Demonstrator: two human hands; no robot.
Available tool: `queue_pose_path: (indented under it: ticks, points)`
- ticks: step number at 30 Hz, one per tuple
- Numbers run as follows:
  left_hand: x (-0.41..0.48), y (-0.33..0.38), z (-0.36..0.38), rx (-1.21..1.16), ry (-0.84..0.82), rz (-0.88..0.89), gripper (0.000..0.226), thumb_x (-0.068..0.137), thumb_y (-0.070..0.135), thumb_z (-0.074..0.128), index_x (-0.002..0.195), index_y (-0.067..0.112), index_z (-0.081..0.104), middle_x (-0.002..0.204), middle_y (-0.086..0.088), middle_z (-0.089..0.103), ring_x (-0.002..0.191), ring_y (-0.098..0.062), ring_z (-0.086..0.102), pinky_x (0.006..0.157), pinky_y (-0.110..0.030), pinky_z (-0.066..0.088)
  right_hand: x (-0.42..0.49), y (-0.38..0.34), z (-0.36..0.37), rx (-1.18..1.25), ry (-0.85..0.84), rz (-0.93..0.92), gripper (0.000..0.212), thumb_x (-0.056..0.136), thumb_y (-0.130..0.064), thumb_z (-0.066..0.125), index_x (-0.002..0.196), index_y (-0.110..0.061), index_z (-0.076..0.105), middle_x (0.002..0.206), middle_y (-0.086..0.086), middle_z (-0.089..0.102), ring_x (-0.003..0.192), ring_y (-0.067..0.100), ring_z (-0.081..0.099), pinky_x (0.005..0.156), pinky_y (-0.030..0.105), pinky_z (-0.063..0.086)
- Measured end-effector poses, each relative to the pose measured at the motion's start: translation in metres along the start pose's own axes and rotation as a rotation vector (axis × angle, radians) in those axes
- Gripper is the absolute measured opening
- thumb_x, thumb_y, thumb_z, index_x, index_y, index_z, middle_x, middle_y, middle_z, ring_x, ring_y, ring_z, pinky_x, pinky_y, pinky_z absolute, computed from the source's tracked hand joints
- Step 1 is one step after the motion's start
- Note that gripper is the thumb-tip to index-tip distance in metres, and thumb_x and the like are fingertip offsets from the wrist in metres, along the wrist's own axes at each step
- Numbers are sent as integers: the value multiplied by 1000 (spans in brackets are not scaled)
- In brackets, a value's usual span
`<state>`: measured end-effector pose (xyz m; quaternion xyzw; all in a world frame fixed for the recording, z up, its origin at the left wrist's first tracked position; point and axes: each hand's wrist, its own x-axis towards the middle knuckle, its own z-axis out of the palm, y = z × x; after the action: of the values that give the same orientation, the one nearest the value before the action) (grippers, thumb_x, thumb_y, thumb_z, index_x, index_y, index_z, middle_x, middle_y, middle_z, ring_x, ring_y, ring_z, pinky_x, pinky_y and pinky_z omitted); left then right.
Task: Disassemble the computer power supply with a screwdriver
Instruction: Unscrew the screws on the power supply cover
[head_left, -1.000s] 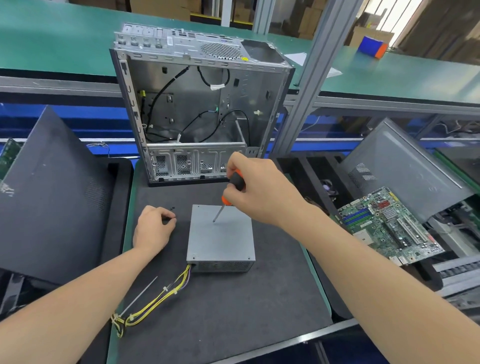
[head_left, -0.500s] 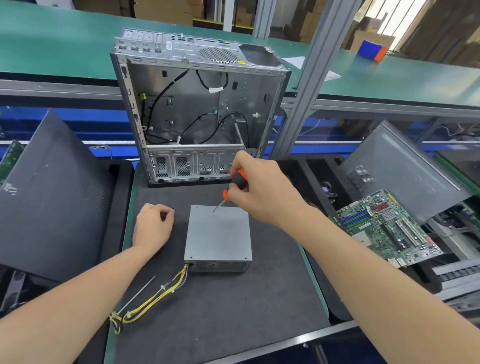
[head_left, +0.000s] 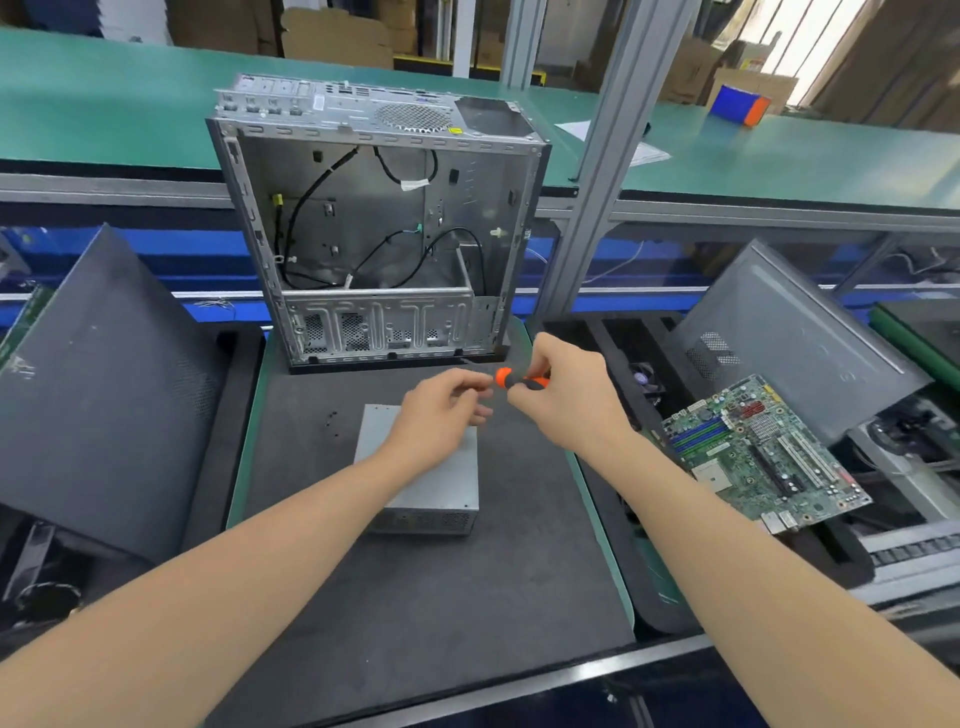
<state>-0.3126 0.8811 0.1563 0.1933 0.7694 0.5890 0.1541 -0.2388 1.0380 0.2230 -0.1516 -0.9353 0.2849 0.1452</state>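
Observation:
The grey metal power supply (head_left: 434, 491) lies flat on the black mat (head_left: 426, 587), partly covered by my left forearm. My right hand (head_left: 569, 397) grips the orange-and-black screwdriver (head_left: 519, 379), held about level above the mat with its shaft pointing left. My left hand (head_left: 441, 415) hovers over the power supply's far end, fingers curled at the screwdriver's shaft end. The shaft and tip are hidden behind those fingers, so whether they pinch anything is unclear. Its cable bundle is hidden under my left arm.
An empty open computer case (head_left: 379, 228) stands upright at the mat's far edge. A few small dark screws (head_left: 331, 418) lie left of the power supply. Dark side panels lean at left (head_left: 98, 384) and right (head_left: 795, 338). A green motherboard (head_left: 763, 452) lies at right.
My right hand lifted the screwdriver off the power supply's top and turned it level. My left hand left the mat beside the screws and moved right to the screwdriver's tip.

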Motion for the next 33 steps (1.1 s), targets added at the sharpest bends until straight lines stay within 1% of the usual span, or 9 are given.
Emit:
queue_pose_path:
  ticks: [2, 5, 9, 15, 18, 21, 25, 29, 33]
  points:
    - [-3, 7, 24, -104, -86, -77, 40, 106, -2, 39, 130, 13, 67, 132, -5, 68, 107, -19, 74, 102, -36, 57, -5, 20, 2, 17, 16, 78, 30, 77, -22, 71, 70, -18, 42, 64, -3, 53, 61, 14, 44, 52, 33, 35]
    - [-6, 3, 53, -110, -155, -179, 49, 104, -7, 31, 141, 8, 60, 145, -7, 60, 123, -23, 67, 112, -44, 51, -16, 48, 6, 43, 11, 192, 30, 75, -25, 72, 67, -18, 45, 64, 0, 60, 65, 17, 54, 54, 34, 42]
    - [-14, -13, 82, -41, -197, -253, 54, 100, -10, 34, 143, 11, 59, 147, -5, 59, 131, -19, 61, 119, -42, 43, -35, 80, 22, 89, -32, 296, 27, 74, -23, 75, 65, -16, 50, 62, -3, 56, 61, 9, 54, 52, 28, 32]
    - [-28, -36, 109, 6, -195, -391, 44, 103, 0, 41, 139, 18, 60, 142, -3, 61, 132, -18, 57, 118, -43, 42, -63, 107, 53, 260, -120, 505, 24, 75, -23, 78, 79, -11, 58, 75, 5, 70, 48, 19, 68, 44, 25, 46]
    - [-34, -36, 113, 14, -197, -448, 48, 102, 3, 42, 146, 16, 55, 148, -2, 57, 136, -18, 51, 120, -42, 40, -73, 113, 64, 269, -193, 489, 25, 76, -24, 80, 85, -14, 60, 80, 3, 72, 48, 16, 68, 42, 19, 43]
    - [-39, -33, 111, 35, -198, -476, 53, 101, 6, 43, 151, 18, 50, 150, -2, 53, 138, -18, 49, 120, -42, 39, -74, 120, 70, 222, -248, 419, 26, 75, -26, 81, 85, -15, 60, 79, 1, 72, 65, 15, 70, 55, 23, 47]
    - [-44, -25, 103, 113, -198, -405, 47, 103, 10, 44, 146, 22, 54, 142, 5, 59, 130, -15, 55, 112, -35, 46, -66, 124, 71, 159, -361, 312, 29, 78, -27, 81, 85, -12, 56, 70, -7, 64, 50, -2, 60, 44, 14, 38]
    - [-48, -10, 83, 75, -3, -258, 40, 99, -1, 47, 120, 25, 70, 114, 6, 74, 105, -12, 71, 89, -19, 57, -41, 118, 66, -9, -355, 189, 14, 84, -30, 72, 84, -21, 62, 98, 3, 63, 86, 14, 57, 68, 29, 41]
    - [-59, 6, 46, 62, 337, -211, 38, 97, 0, 49, 106, 28, 72, 101, 15, 73, 90, 7, 66, 78, -7, 49, -4, 91, 65, 50, -253, 86, 11, 90, -33, 66, 88, -23, 64, 102, 6, 63, 86, 16, 55, 65, 27, 31]
